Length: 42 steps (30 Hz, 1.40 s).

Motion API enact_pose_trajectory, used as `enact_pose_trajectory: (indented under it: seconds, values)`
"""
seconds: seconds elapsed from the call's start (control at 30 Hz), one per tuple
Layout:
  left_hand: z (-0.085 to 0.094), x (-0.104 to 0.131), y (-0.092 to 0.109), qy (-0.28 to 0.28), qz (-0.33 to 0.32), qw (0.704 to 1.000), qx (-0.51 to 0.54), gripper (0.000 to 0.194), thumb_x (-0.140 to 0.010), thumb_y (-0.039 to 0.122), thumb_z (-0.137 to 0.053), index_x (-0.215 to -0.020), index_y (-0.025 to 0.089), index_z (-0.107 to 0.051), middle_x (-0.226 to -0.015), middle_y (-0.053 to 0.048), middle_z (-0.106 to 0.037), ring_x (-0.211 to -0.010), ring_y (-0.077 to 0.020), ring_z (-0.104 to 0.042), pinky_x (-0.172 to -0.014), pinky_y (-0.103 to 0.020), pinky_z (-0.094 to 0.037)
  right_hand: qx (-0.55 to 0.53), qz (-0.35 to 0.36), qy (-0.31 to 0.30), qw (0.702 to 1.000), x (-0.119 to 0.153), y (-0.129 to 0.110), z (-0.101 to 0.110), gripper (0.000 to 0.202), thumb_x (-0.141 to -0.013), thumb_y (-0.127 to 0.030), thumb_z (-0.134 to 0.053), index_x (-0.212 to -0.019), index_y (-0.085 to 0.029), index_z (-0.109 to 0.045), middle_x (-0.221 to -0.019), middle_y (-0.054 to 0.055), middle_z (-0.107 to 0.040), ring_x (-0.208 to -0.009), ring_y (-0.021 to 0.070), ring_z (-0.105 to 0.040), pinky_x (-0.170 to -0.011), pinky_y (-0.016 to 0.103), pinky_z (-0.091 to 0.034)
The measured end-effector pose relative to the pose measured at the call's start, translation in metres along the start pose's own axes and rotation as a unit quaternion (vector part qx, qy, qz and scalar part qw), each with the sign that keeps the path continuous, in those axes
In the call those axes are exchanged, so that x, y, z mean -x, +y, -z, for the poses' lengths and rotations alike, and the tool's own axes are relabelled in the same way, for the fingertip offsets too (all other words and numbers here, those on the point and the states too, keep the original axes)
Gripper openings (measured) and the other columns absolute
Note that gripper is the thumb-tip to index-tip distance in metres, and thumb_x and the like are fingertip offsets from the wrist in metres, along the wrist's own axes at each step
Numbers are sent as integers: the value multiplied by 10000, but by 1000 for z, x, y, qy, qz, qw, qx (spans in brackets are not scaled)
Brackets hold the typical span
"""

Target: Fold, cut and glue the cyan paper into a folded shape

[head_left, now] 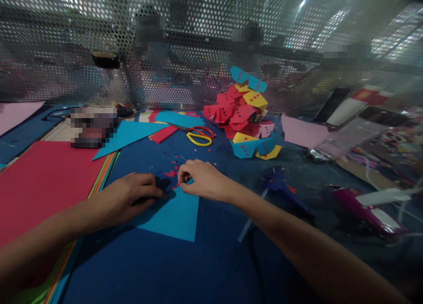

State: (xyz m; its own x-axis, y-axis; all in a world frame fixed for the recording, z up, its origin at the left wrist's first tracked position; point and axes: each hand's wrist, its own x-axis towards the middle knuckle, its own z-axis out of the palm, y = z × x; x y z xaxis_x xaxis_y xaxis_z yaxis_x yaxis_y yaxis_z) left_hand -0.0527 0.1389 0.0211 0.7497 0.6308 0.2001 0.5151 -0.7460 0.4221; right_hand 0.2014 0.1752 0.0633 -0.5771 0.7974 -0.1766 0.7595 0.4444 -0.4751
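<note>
A blue sheet of paper (176, 216) lies flat on the table in front of me. My left hand (135, 193) rests over its left side, palm down, with the fingers stretched out and nothing visible in them. At the sheet's upper edge, my right hand (203, 180) is closed in a pinch. What sits between its fingertips, if anything, is hidden. Small red paper bits (172, 173) are scattered just beyond the sheet, close to the right fingertips. Behind them lie scissors (200, 139) with one red and one yellow handle loop.
A pile of folded red, yellow and blue paper pieces with red dots (236, 110) stands at the back. To the right lie a blue glue gun (286, 189) and a purple tool (366, 209). Stacked coloured sheets (49, 176) cover the left. A clear jar (112, 81) stands behind.
</note>
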Motion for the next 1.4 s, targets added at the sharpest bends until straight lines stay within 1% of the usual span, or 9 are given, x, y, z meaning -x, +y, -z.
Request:
enact_pose_trajectory:
  seconds: [0.13, 0.33, 0.43, 0.53, 0.8, 1.2, 1.4]
  values:
    - [0, 0, 0, 2, -5, 1000, -5, 308, -997, 172, -481, -1161, 271, -722, -942, -36, -641, -830, -171, -626, -725, -288, -463, 3, 4, -7, 1000, -1, 2, 1, 92, -824, -207, -644, -890, -228, -704, -1028, 37, -677, -975, 207, -576, -772, 315, -364]
    - [1, -2, 1, 1, -12, 1000, -5, 311, -991, 157, -480, -1164, 264, -716, -930, -31, -640, -812, -170, -624, -708, -292, -455, 0, 3, 2, 1000, -5, 10, 2, 153, -784, -170, -632, -898, -221, -720, -990, 40, -680, -931, 197, -595, -690, 282, -350]
    - [2, -2, 1, 0, -9, 1000, -6, 304, -993, 166, -489, -1167, 276, -712, -931, -25, -641, -810, -165, -626, -708, -286, -454, -15, 12, -8, 1000, -6, 13, 5, 191, -767, -108, -611, -895, -203, -717, -971, 43, -689, -915, 185, -603, -710, 269, -376]
    - [3, -2, 2, 2, -12, 1000, -5, 297, -992, 165, -490, -1155, 272, -714, -928, -23, -644, -810, -163, -629, -710, -283, -454, -28, 9, -15, 999, -5, 15, 8, 218, -775, -79, -584, -895, -202, -718, -992, 45, -698, -924, 184, -613, -722, 261, -395]
    - [3, -2, 2, 3, -11, 1000, -7, 301, -990, 162, -494, -1160, 272, -717, -929, -24, -651, -810, -161, -641, -713, -275, -458, -23, 11, -36, 999, -5, 20, 17, 228, -799, -62, -563, -912, -184, -718, -1023, 63, -705, -925, 186, -630, -758, 259, -427]
    - [4, -3, 3, 4, -4, 1000, -4, 305, -974, 172, -503, -1146, 276, -732, -940, -30, -664, -804, -167, -654, -713, -293, -504, -30, 21, -45, 998, -5, 24, 19, 249, -817, -54, -526, -925, -180, -711, -1045, 76, -702, -914, 183, -622, -764, 269, -424]
    - [4, -4, 4, 2, -5, 1000, -3, 306, -984, 178, -491, -1145, 272, -733, -933, -33, -664, -798, -162, -654, -710, -288, -512, -30, 26, -47, 998, -5, 26, 22, 259, -820, -29, -515, -918, -175, -705, -1000, 67, -729, -926, 186, -632, -758, 267, -423]
